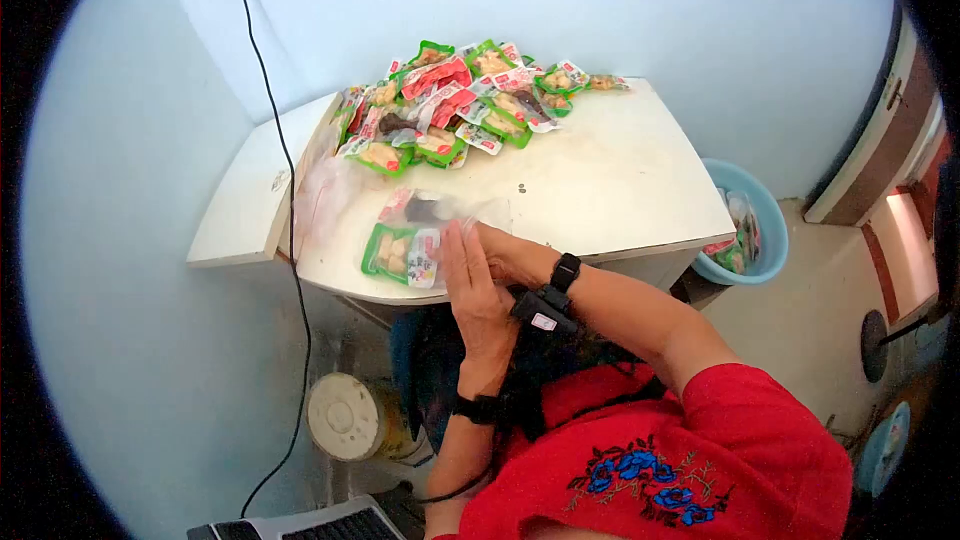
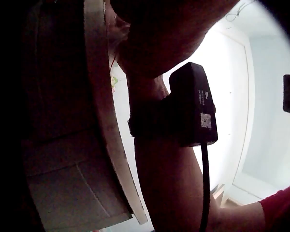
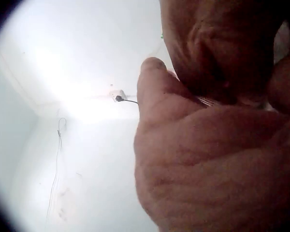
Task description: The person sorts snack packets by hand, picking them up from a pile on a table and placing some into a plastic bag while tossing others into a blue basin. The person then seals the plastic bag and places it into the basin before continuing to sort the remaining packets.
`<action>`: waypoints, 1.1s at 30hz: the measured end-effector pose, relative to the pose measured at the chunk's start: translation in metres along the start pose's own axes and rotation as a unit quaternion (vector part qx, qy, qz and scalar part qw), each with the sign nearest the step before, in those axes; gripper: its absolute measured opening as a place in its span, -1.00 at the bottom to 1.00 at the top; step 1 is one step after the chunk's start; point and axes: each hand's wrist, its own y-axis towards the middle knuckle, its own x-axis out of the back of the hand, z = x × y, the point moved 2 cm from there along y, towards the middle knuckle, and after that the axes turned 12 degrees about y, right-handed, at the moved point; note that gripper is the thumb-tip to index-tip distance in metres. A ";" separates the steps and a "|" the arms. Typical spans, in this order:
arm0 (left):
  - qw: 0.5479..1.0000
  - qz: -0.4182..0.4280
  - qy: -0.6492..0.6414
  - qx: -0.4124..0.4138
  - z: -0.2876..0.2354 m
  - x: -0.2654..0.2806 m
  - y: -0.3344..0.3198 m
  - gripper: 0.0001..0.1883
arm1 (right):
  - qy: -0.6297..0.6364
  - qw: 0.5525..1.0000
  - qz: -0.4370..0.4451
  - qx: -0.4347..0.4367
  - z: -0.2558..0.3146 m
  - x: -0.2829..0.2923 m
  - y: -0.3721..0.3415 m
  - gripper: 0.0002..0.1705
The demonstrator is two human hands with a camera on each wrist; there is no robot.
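Close together at the table's front edge, both hands are on a clear plastic bag (image 1: 490,210). In the head view, my left hand (image 1: 475,285) points its fingers upward and holds the bag's gathered side. My right hand (image 1: 510,256) meets it from the right and grips the film too, its fingertips mostly hidden behind the left hand. In the bag's left part lie a green-edged food packet (image 1: 395,253) with pale pieces and a packet with a dark piece (image 1: 428,209). The right wrist view shows the two hands pressed close, with shiny film (image 3: 205,101) between them.
A heap of food packets (image 1: 450,105) lies at the back of the white table (image 1: 600,175). Thin clear bags (image 1: 325,190) lie at its left side. A black cord (image 1: 270,100) hangs in front at left. A blue basin (image 1: 770,240) with packets stands at right.
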 end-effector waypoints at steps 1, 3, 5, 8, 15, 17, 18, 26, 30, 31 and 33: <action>1.000 0.003 0.003 -0.003 0.000 0.001 0.000 -0.33 | -0.003 1.000 0.004 0.008 -0.003 0.005 0.006 -0.67; 1.000 0.009 0.009 -0.009 -0.001 0.004 0.000 -0.34 | -0.038 0.997 0.048 0.040 -0.013 0.027 0.028 -0.65; 1.000 0.001 0.004 -0.011 0.000 0.000 -0.002 -0.34 | -0.119 0.979 0.146 0.084 -0.025 0.054 0.056 -0.64; 1.000 -0.007 0.005 -0.014 0.000 0.000 -0.002 -0.35 | -0.280 0.919 0.222 0.168 -0.025 0.069 0.065 -0.62; 1.000 -0.009 0.007 -0.007 -0.005 0.000 0.000 -0.34 | -0.199 0.976 -0.051 0.069 -0.001 0.029 0.021 -0.79; 1.000 -0.012 0.002 -0.011 -0.005 -0.001 0.000 -0.34 | -0.166 0.983 -0.031 0.077 -0.014 0.050 0.039 -0.77; 1.000 -0.014 0.000 -0.013 -0.004 -0.001 -0.001 -0.33 | -0.150 0.985 -0.019 0.081 -0.014 0.047 0.040 -0.76; 1.000 -0.007 0.000 -0.009 -0.003 -0.004 -0.002 -0.33 | -0.205 0.973 0.069 0.080 -0.010 0.039 0.028 -0.70; 1.000 -0.011 -0.017 -0.008 -0.001 -0.003 -0.002 -0.33 | -0.339 0.937 0.060 0.062 0.009 0.046 0.016 -0.67; 1.000 -0.010 -0.012 -0.009 -0.002 -0.001 -0.002 -0.34 | -0.319 0.945 0.045 0.050 0.019 0.042 0.007 -0.66; 1.000 -0.008 -0.005 -0.010 -0.006 0.003 -0.001 -0.36 | -0.281 0.959 0.013 0.026 0.042 0.033 -0.017 -0.65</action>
